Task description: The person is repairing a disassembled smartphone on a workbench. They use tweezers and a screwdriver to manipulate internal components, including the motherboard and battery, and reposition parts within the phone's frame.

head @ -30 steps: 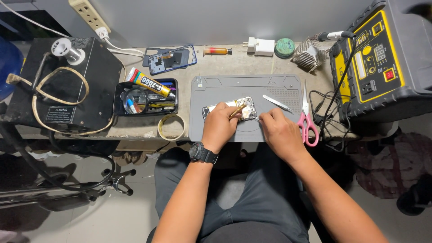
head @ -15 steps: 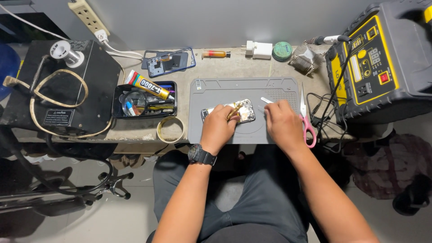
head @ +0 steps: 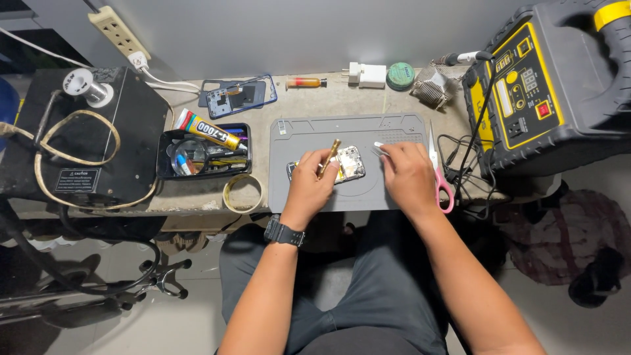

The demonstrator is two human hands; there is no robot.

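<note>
Seen from above, both bare forearms reach forward from the lap. The left hand (head: 314, 183), wrist banded in black, curls its fingers in a pinch; the right hand (head: 409, 177) lies knuckles-up, fingertips drawn together.

workbench (head: 328, 98) carries grey mat (head: 309, 131), tool tray (head: 164, 172).

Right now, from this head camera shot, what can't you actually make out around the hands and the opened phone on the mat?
- Head view: left hand covers part of the opened phone; its inner parts are too small to identify.
- Brass-coloured tool: its tip is too small to tell whether it touches the phone.
- Right hand hides most of the white tool it grips.
- Pink-handled scissors: partly behind the right hand.
- Black tray: contents too cluttered to sort.
</note>
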